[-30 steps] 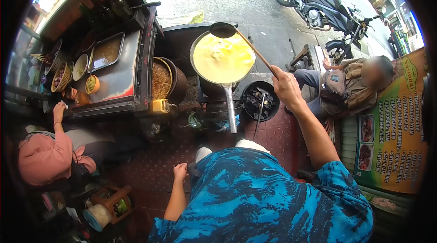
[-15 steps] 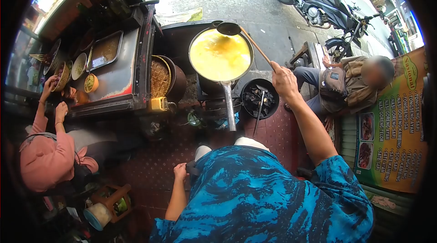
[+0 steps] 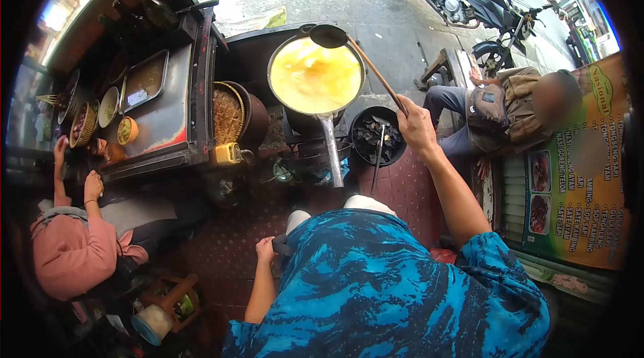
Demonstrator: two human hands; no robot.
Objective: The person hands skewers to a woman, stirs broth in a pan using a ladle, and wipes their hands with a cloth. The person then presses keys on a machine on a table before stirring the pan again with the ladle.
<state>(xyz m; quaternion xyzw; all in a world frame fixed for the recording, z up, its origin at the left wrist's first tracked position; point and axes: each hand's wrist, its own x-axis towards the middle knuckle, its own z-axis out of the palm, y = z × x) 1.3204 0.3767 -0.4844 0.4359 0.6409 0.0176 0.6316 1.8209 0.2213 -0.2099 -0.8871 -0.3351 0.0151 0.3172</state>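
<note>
My right hand [image 3: 417, 126] is closed around the wooden handle of a ladle [image 3: 329, 36]. The ladle's dark bowl is over the far rim of a metal pan [image 3: 329, 151] with a long handle. Bubbling yellow liquid [image 3: 315, 76] fills the pan, which sits on a stove in front of me. By my left side, my left hand [image 3: 266, 249] is closed beside a dark, flat strap-like piece [image 3: 282, 246]; what its fingers hold is not clear. Right of the pan stands a black bowl of charcoal [image 3: 366, 136] with tongs [image 3: 380, 153] lying in it.
Left is a cart [image 3: 157, 126] with a tray [image 3: 145, 83], bowls and bottles. A pot of brown food [image 3: 228, 116] and a yellow container [image 3: 227, 154] stand beside it. A co-worker in pink [image 3: 74, 250] sits left; another person [image 3: 503, 106] sits right, near a motorcycle [image 3: 469, 6].
The view has shifted slightly. My right hand still holds the ladle at the pan's far rim. The co-worker's hand has drawn back from the basket on the cart.
</note>
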